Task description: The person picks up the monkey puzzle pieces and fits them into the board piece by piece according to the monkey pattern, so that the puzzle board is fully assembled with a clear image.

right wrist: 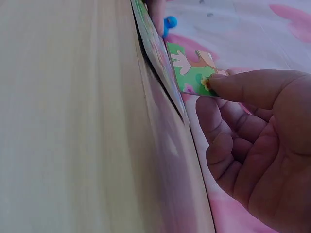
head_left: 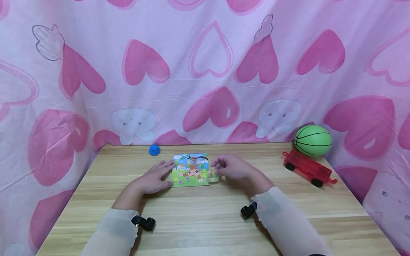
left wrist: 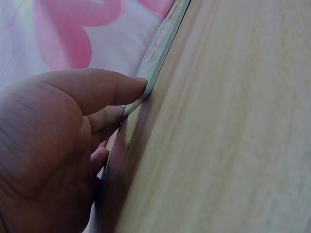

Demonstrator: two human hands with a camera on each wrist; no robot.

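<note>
A flat jigsaw puzzle (head_left: 190, 170) with a cartoon monkey on a green and blue scene lies on the table. At its left edge is my left hand (head_left: 157, 177), fingers spread; the thumb touches the near left corner (left wrist: 146, 87) and the other fingers reach the side farther up. My right hand (head_left: 234, 167) pinches a puzzle piece (right wrist: 192, 73) between thumb and index finger, its other fingers curled below. Green with flowers and a pale monkey hand, this piece overlaps the puzzle's right edge in the head view and looks tilted up in the right wrist view.
A small blue round object (head_left: 154, 150) sits at the back left of the wooden table (head_left: 198, 224). To the right are a red toy wagon (head_left: 307, 169) with black wheels and a green ball (head_left: 313, 140) behind it. A pink heart-patterned curtain (head_left: 211, 89) hangs along the back and sides.
</note>
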